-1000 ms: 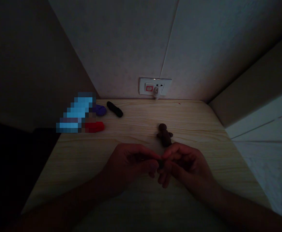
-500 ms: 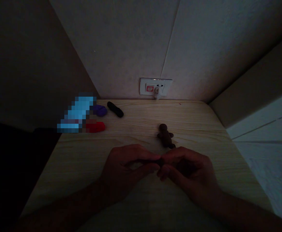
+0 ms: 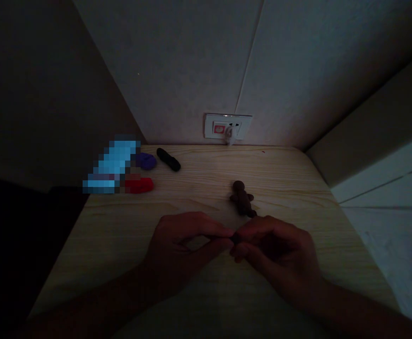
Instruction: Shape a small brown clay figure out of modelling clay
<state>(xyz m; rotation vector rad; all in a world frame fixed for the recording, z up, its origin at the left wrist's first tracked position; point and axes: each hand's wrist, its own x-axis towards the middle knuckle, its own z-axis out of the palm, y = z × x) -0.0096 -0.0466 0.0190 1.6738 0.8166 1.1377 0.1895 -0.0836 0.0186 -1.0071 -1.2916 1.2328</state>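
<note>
My left hand (image 3: 188, 245) and my right hand (image 3: 280, 254) meet over the near part of the table. Between their thumbs and fingertips they pinch a small dark lump (image 3: 236, 238), which looks like modelling clay; its shape is mostly covered by the fingers. Just beyond my right hand lies a brown clay figure (image 3: 242, 200) with a round head, short arms and a long body. The figure's lower end comes close to my right fingers.
At the table's back left lie a black clay piece (image 3: 168, 159), a purple clay lump (image 3: 146, 161) and a red clay piece (image 3: 139, 185), beside a blurred-out bright blue patch (image 3: 116, 160). A wall socket (image 3: 227, 126) with a plug sits behind the wooden table (image 3: 199, 179).
Both hands have shifted slightly, my left leftward and my right rightward, still pinching the dark lump. More of the brown figure's lower end now shows. The other pieces stay put.
</note>
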